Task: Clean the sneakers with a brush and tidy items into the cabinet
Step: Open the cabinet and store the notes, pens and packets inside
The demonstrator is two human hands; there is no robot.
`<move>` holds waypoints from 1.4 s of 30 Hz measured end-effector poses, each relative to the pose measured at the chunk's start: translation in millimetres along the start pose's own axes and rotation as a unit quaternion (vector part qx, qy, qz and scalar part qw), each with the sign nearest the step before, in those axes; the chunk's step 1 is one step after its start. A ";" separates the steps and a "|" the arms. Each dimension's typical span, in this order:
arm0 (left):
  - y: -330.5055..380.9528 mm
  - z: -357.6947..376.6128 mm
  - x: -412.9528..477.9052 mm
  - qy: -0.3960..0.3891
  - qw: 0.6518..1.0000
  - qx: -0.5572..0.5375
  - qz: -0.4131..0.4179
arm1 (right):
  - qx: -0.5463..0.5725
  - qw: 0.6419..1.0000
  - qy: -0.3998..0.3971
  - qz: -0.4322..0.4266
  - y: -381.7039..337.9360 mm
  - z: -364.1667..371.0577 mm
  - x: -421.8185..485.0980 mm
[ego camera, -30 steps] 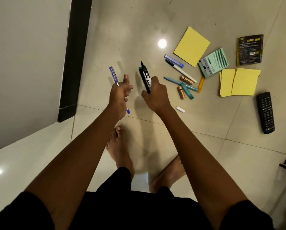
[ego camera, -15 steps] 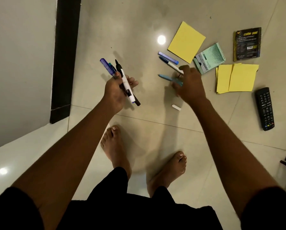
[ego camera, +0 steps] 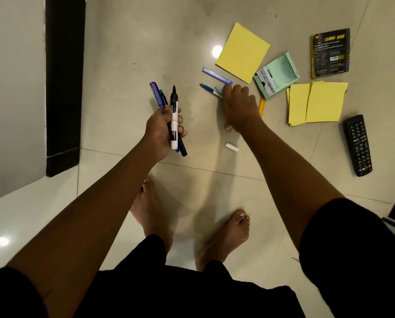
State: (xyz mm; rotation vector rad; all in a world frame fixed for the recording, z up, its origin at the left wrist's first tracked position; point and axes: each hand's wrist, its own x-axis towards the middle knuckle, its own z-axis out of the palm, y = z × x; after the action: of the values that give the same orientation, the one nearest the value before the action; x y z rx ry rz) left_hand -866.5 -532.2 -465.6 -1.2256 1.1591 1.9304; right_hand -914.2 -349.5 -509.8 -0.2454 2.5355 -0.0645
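The left hand [ego camera: 166, 127] clasps a pen bundle [ego camera: 174, 115]. The right hand [ego camera: 240, 106] covers floor pens [ego camera: 209, 89]; its grip cannot be told. Gather them parallel, then lift together.

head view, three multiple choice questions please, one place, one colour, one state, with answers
1. Where does the remote lie? A) against the wall B) right of the yellow stack C) on a chair
2. What colour is the camlin box? A) red B) pale green C) black
3. What is the left hand doing? A) gripping a bunch of pens B) hanging empty C) pressing flat on the floor
Answers: B, it sits past the stack's right edge; B, its face is mint green; A, it wraps round them.
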 end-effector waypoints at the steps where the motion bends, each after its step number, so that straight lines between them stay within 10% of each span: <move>1: -1.1 1.5 -0.2 -0.002 1.000 -0.001 -0.004 | 0.007 1.000 0.003 -0.002 0.8 2.2 -0.2; 13: -14.8 -1.5 -5.6 0.000 0.999 -0.020 -0.030 | 0.254 0.966 0.048 0.012 27.3 -14.3 -22.3; 25: -20.0 -1.5 -7.0 -0.002 1.000 0.001 -0.010 | 0.342 0.911 0.024 0.229 -12.8 14.8 -28.6; 34: -16.1 0.7 -5.3 0.055 0.977 0.204 0.039 | 0.151 0.961 -0.012 0.230 26.1 2.7 -63.9; 42: -7.5 27.6 13.3 0.074 0.776 0.581 0.234 | 0.079 0.989 -0.084 0.088 28.1 7.2 -54.9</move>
State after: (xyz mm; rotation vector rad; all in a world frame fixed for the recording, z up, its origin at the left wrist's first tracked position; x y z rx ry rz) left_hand -877.5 -504.1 -474.7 -0.3805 2.3620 0.9117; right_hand -870.1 -311.5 -488.3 0.0347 2.3596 -0.1689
